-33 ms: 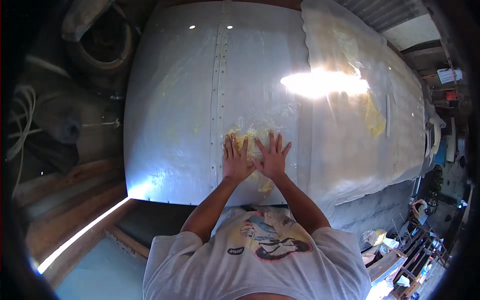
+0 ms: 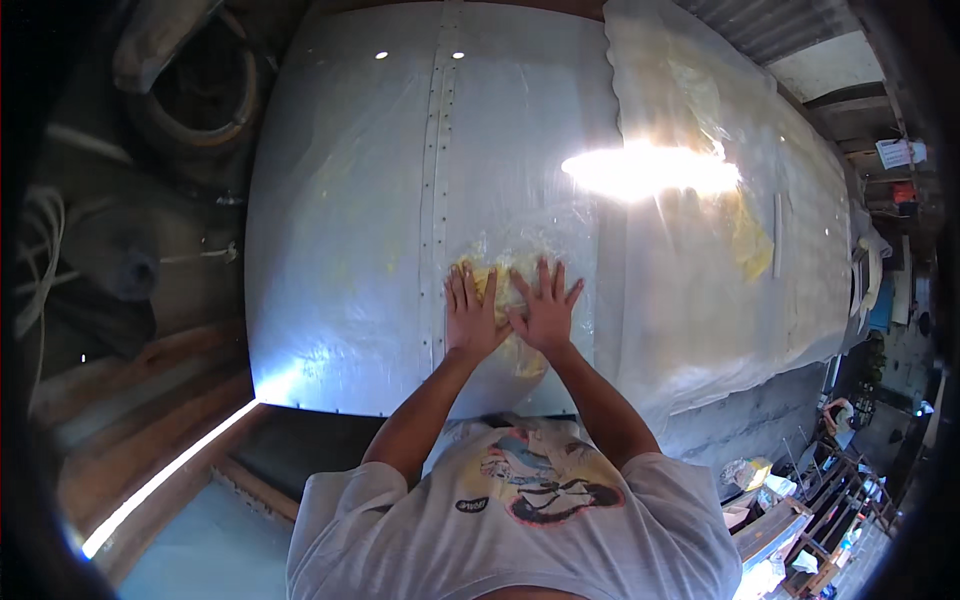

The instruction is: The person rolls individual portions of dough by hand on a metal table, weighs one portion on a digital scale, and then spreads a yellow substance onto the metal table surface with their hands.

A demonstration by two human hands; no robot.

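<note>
My left hand [image 2: 472, 318] lies flat, palm down and fingers spread, near the close edge of a grey metal-sheeted table [image 2: 340, 200]. Beside it, my right hand [image 2: 546, 312] presses flat in the same way, with the two thumbs almost meeting. Under both palms is clear wrinkled plastic film [image 2: 535, 238] with a yellow soft-looking mass [image 2: 505, 285] beneath it. What the yellow stuff is I cannot tell. Some of it shows beyond the fingertips, and more shows between the wrists. Both arms reach straight forward.
A riveted seam [image 2: 436, 180] runs along the table left of my hands. To the right, a loose translucent plastic sheet [image 2: 700, 290] covers the table, with a bright light reflection on it. A tyre [image 2: 215, 130] hangs at far left. Wooden racks [image 2: 790, 530] stand at lower right.
Both hands stay in nearly the same place. The yellow patch between the wrists looks slightly broader.
</note>
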